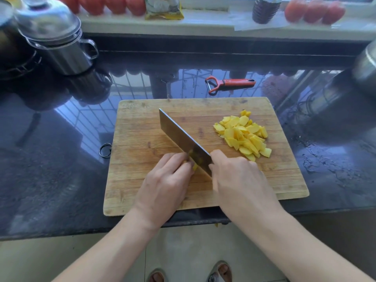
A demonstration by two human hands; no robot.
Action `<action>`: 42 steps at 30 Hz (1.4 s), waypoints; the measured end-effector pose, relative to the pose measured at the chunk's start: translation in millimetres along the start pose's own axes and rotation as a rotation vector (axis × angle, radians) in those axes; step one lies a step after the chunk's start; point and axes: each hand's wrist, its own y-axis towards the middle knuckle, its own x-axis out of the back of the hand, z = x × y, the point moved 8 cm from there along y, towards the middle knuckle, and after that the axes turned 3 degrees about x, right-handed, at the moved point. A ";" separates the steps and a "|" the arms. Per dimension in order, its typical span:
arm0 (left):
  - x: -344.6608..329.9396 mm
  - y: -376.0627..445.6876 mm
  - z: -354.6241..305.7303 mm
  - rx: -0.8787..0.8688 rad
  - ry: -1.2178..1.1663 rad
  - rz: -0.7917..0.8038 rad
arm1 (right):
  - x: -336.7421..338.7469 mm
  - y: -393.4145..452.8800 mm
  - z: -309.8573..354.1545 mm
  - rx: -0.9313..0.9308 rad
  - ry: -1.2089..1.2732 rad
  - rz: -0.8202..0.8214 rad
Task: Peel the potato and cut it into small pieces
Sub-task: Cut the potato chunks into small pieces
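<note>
A wooden cutting board (142,127) lies on the dark counter. A heap of yellow potato slices (243,135) sits on its right side. My right hand (238,180) grips the handle of a broad cleaver (179,135), whose blade runs diagonally toward the far left with its edge down on the board. My left hand (164,180) presses a small remaining piece of potato (195,166) against the blade; my fingers hide most of it.
A red peeler (230,83) lies on the wet counter beyond the board. Steel pots with a lid (55,37) stand at the far left, another steel vessel (364,68) at the right. Tomatoes (314,10), a packet and a dark bottle line the windowsill.
</note>
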 end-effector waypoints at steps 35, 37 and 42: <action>-1.3 -4.3 0.5 -0.015 0.027 -0.013 | 10.3 -19.0 1.2 0.013 0.060 -0.062; -1.6 -4.4 1.0 -0.016 0.030 -0.011 | 15.4 -28.1 0.8 0.017 0.028 -0.080; -2.6 -4.6 2.1 -0.007 0.039 -0.006 | 13.8 -34.5 1.8 -0.029 -0.091 -0.001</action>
